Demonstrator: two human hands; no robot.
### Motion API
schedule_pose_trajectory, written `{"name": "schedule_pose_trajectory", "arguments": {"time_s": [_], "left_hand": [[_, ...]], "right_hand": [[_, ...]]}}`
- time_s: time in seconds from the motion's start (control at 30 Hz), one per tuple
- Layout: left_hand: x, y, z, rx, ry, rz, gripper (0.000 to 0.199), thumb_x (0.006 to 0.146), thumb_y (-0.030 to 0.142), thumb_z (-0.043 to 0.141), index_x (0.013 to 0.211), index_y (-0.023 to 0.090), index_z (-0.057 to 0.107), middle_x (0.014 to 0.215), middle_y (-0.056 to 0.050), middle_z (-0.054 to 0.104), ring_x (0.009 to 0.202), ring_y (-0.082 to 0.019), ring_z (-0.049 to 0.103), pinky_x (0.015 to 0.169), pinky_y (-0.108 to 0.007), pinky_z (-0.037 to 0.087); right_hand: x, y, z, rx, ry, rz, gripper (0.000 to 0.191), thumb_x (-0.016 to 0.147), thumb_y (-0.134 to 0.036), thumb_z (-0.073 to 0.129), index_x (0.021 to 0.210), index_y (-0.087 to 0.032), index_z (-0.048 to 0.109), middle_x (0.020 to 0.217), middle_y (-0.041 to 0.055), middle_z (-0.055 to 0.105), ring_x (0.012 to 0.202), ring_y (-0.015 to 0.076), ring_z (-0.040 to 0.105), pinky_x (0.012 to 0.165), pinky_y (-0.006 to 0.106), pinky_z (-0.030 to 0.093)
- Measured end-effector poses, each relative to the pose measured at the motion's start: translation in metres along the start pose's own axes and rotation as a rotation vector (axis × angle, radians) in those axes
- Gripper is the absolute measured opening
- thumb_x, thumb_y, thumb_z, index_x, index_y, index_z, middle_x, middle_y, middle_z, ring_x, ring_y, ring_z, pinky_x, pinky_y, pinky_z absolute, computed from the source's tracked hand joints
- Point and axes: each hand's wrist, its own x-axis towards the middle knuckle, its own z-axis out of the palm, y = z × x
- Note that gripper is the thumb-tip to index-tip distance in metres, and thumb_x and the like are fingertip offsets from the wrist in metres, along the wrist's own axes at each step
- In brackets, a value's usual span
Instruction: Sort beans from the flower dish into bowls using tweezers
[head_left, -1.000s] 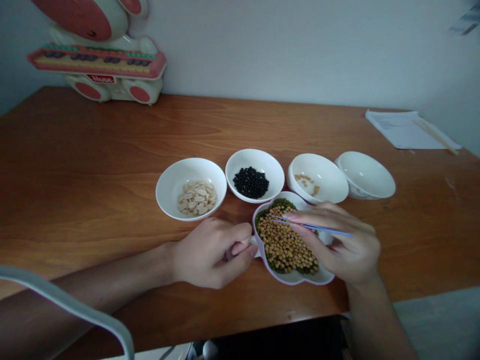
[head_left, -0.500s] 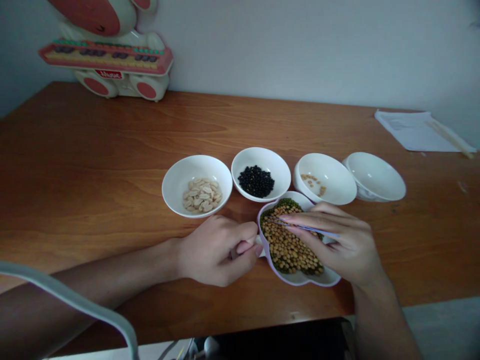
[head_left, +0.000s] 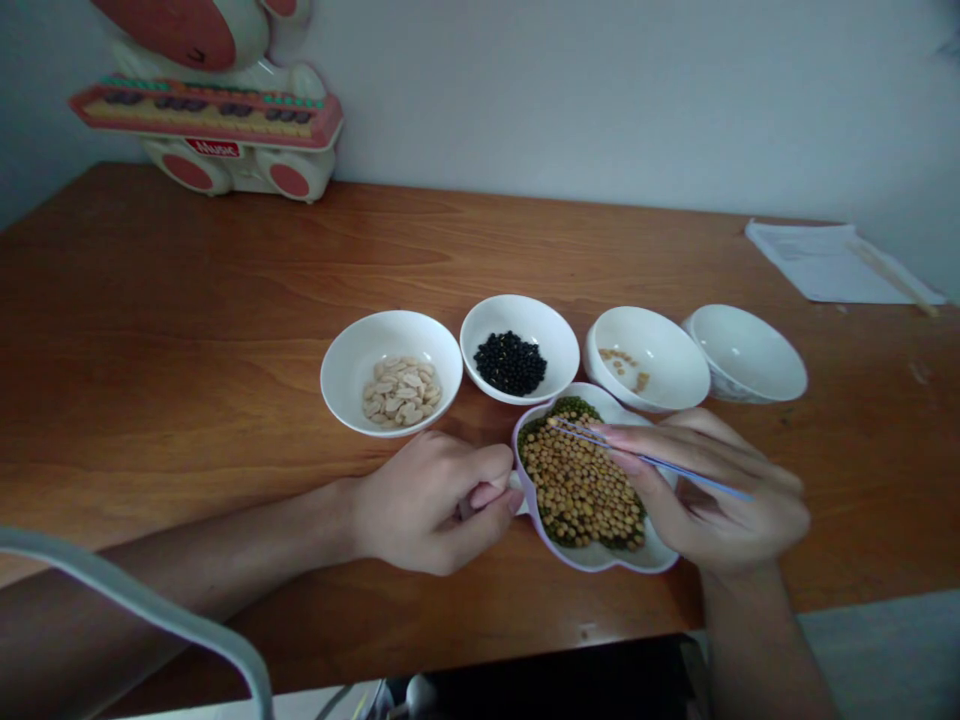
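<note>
My left hand point(head_left: 442, 500) is closed around the short handle of a purple-rimmed, scalloped dish point(head_left: 660, 550). In the dish lie tan soybeans point(head_left: 585, 490) over green mung beans point(head_left: 576, 407). Between the thumb and fingers of my right hand point(head_left: 712, 480) is a pair of thin bluish tweezers point(head_left: 697, 477). Their tips are over the soybeans in the upper left of the dish; whether a bean is between them I cannot tell. Just behind the dish, a white bowl point(head_left: 682, 350) holds several soybeans, and another bowl point(head_left: 491, 320) holds black beans.
At the left end of the row, a bowl point(head_left: 341, 365) contains pale flat split nuts or beans. A fourth white bowl point(head_left: 757, 350) stands at the right end. Paper point(head_left: 817, 265) and a music toy point(head_left: 217, 120) lie farther back. A grey cable point(head_left: 150, 595) crosses the lower left.
My right hand has shifted right and turned slightly, with the tweezers showing more of their length. Their tips have moved a little right and up. My left hand stays on the handle.
</note>
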Motion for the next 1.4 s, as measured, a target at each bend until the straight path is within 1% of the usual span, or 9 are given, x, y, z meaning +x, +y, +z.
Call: {"name": "schedule_pose_trajectory", "arguments": {"time_s": [0.17,0.23,0.33,0.4,0.47,0.57,0.7,0.8,1.4], "left_hand": [[0.000,0.000,0.000,0.018,0.007,0.016,0.029,0.096,0.017,0.052,0.077,0.024,0.032,0.061,0.008,0.041,0.050,-0.008,0.033,0.050,-0.025,0.027],[0.000,0.000,0.001,0.020,0.008,0.022,0.029,0.096,0.017,0.052,0.077,0.024,0.032,0.061,0.008,0.041,0.050,-0.008,0.034,0.050,-0.025,0.027],[0.000,0.000,0.001,0.017,0.007,0.020,0.029,0.097,0.017,0.052,0.077,0.024,0.032,0.060,0.009,0.040,0.050,-0.008,0.034,0.050,-0.025,0.027],[0.000,0.000,0.000,0.020,0.004,0.014,0.030,0.098,0.017,0.052,0.077,0.024,0.032,0.061,0.009,0.041,0.050,-0.008,0.034,0.050,-0.025,0.027],[0.000,0.000,0.000,0.020,-0.003,0.009,0.030,0.097,0.017,0.052,0.077,0.024,0.031,0.061,0.009,0.040,0.050,-0.008,0.034,0.050,-0.025,0.027],[0.000,0.000,0.000,0.016,-0.010,0.009,0.030,0.097,0.017,0.052,0.077,0.024,0.031,0.061,0.009,0.040,0.050,-0.008,0.034,0.050,-0.025,0.026],[0.000,0.000,0.001,0.020,-0.002,0.013,0.029,0.098,0.017,0.052,0.078,0.024,0.032,0.061,0.009,0.040,0.050,-0.008,0.034,0.050,-0.025,0.026],[0.000,0.001,0.001,0.021,-0.002,0.015,0.029,0.098,0.017,0.052,0.078,0.024,0.033,0.061,0.009,0.040,0.049,-0.008,0.035,0.050,-0.025,0.026],[0.000,0.001,0.000,0.011,0.007,0.019,0.029,0.097,0.017,0.053,0.077,0.024,0.033,0.060,0.008,0.043,0.050,-0.008,0.037,0.050,-0.025,0.029]], "right_hand": [[-0.008,0.005,-0.005,-0.264,0.239,-0.011,0.054,0.080,-0.003,0.079,0.124,-0.033,0.076,0.096,-0.0004,0.083,0.072,0.0224,0.075,0.067,0.040,0.058],[-0.011,0.008,-0.006,-0.342,0.318,0.057,0.045,0.084,-0.009,0.078,0.122,-0.033,0.077,0.096,0.0015,0.083,0.074,0.0259,0.074,0.071,0.044,0.057],[-0.013,0.011,-0.005,-0.398,0.403,0.240,0.032,0.090,-0.020,0.077,0.119,-0.033,0.078,0.099,0.0041,0.081,0.080,0.0283,0.072,0.074,0.047,0.057],[-0.013,0.010,-0.003,-0.389,0.419,0.340,0.029,0.093,-0.024,0.074,0.119,-0.034,0.078,0.102,0.0047,0.081,0.083,0.0271,0.071,0.073,0.045,0.057],[-0.011,0.008,-0.001,-0.335,0.417,0.360,0.029,0.093,-0.021,0.073,0.119,-0.034,0.078,0.103,0.0043,0.080,0.085,0.0259,0.072,0.074,0.044,0.057],[-0.008,0.006,0.000,-0.228,0.355,0.263,0.035,0.089,-0.012,0.075,0.116,-0.033,0.078,0.100,0.0030,0.081,0.087,0.0248,0.074,0.080,0.044,0.059],[-0.002,0.005,0.000,-0.079,0.069,0.098,0.038,0.084,-0.006,0.077,0.113,-0.030,0.077,0.098,0.0008,0.082,0.079,0.0210,0.076,0.074,0.039,0.059],[0.003,0.005,0.001,0.010,-0.061,0.079,0.035,0.085,-0.005,0.075,0.111,-0.028,0.076,0.098,0.0009,0.083,0.076,0.0191,0.077,0.072,0.036,0.060],[0.005,0.005,0.002,-0.017,-0.134,0.109,0.033,0.087,-0.008,0.076,0.112,-0.029,0.076,0.100,0.0013,0.083,0.083,0.0189,0.077,0.077,0.036,0.060]]}}
